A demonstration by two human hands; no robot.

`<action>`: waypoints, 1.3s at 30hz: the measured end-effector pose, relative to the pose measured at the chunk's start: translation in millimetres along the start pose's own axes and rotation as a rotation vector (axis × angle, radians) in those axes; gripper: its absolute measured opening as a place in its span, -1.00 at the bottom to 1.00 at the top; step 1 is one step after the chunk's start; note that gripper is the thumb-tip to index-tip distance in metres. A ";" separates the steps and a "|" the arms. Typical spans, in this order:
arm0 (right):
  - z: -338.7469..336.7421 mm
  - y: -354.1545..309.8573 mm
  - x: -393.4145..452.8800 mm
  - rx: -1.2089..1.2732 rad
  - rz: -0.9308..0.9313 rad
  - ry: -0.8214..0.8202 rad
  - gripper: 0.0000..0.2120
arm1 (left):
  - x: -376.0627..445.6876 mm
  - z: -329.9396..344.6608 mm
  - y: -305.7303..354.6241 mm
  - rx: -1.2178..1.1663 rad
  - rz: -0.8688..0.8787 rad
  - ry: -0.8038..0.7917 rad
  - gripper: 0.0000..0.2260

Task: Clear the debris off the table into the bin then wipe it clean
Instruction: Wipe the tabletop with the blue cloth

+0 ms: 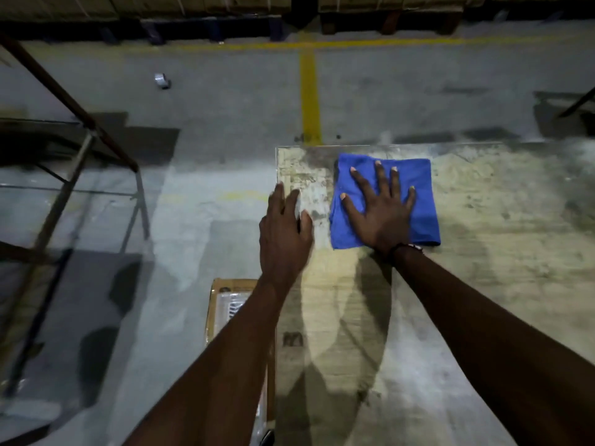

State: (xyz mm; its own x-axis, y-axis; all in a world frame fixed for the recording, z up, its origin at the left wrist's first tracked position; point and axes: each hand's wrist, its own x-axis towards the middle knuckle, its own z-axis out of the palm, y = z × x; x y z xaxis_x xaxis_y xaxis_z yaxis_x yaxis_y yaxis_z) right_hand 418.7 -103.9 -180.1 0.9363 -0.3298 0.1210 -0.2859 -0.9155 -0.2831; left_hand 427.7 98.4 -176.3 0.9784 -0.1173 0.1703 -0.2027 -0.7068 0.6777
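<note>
A folded blue cloth (425, 201) lies flat near the far left corner of the stained, worn table (499, 252). My right hand (381, 210) presses down on the cloth with fingers spread wide. My left hand (285, 233) hovers at the table's left edge, a little left of the cloth, fingers together and holding nothing; it looks slightly blurred. A cardboard box (222, 304) serving as the bin stands on the floor against the table's left side, partly hidden by my left forearm.
Grey concrete floor with yellow painted lines (310, 98) stretches beyond the table. A metal frame or rack (80, 149) stands at the left. A small roll of tape (162, 81) lies on the floor. Pallets (209, 27) line the far side.
</note>
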 end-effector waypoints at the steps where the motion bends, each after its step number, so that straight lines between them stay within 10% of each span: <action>1: 2.9 -5.0 11.3 -0.004 -0.006 -0.013 -0.31 | 0.6 0.2 -1.1 -0.009 0.006 -0.001 -0.56; 22: 31.8 -81.5 11.4 -0.029 -0.461 -0.111 -0.39 | -11.1 -32.0 -26.2 -0.177 -0.229 0.278 -0.79; 39: -16.7 -101.5 -302.4 -0.035 -0.023 -0.017 -0.46 | -85.3 -70.4 -35.0 0.001 0.313 -0.171 -0.75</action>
State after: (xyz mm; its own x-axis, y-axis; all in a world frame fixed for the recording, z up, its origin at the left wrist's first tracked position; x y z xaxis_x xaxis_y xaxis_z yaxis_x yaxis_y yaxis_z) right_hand 161.2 84.9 -172.1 0.9460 -0.3046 0.1112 -0.2707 -0.9306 -0.2465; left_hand 348.4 182.3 -164.2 0.8613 -0.4437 0.2474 -0.4942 -0.6189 0.6105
